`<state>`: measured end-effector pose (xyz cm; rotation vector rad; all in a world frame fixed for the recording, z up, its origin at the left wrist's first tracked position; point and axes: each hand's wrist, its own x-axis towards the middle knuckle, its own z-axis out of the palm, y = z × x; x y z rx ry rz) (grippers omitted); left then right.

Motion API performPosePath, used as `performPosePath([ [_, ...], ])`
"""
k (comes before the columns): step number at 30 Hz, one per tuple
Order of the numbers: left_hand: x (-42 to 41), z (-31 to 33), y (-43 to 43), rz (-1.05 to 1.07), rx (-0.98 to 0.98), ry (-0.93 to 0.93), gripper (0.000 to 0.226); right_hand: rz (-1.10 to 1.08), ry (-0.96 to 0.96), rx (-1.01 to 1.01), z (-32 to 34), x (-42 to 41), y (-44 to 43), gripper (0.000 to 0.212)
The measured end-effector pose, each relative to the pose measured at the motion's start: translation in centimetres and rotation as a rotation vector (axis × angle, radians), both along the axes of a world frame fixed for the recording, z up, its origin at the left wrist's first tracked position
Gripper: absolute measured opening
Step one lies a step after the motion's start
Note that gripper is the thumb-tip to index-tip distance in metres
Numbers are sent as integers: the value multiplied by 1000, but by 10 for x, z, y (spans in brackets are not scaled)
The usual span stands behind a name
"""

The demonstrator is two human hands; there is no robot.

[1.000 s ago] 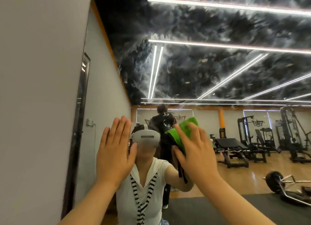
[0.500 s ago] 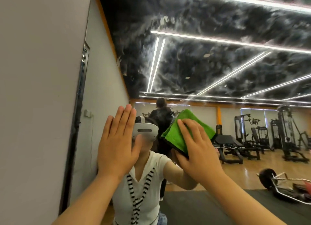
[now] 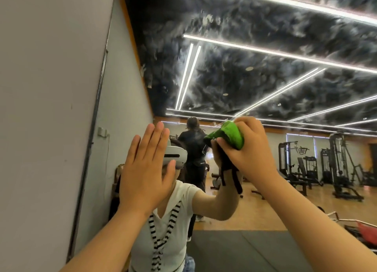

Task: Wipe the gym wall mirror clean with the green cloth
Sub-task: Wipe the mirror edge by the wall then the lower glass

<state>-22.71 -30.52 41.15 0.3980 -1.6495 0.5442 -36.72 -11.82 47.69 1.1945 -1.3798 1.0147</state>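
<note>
One green cloth [image 3: 229,134] is bunched against the one wall mirror [image 3: 255,78], right of centre, below the reflected ceiling lights. The right hand [image 3: 252,151] grasps it, fingers curled round the wad, arm raised from lower right. The left hand [image 3: 144,171] presses flat on the glass just left, fingers straight and together, near the grey wall [image 3: 40,108].

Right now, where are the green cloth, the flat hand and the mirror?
green cloth [image 3: 231,134], head view, on its bunched green top.
left hand [image 3: 145,174], head view, on the back of the hand.
mirror [image 3: 255,84], head view, on bare glass high up.
</note>
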Motion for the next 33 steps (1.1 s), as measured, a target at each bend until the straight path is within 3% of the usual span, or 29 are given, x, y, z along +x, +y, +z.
performPosePath([
  [4,0,1,-1,6,-3,-4,69,3,51,48,-7,2,0,71],
  [19,0,1,-2,-15,3,-8,68,-139,81,-6,-40,9,-21,97],
  [22,0,1,-1,-17,2,-3,68,-125,66,-33,-42,8,-25,86],
  [30,-1,1,-1,-12,7,-5,68,-66,160,-297,-25,-9,-38,31],
  [33,0,1,-2,-15,3,0,68,-51,165,-353,-17,-11,-44,23],
])
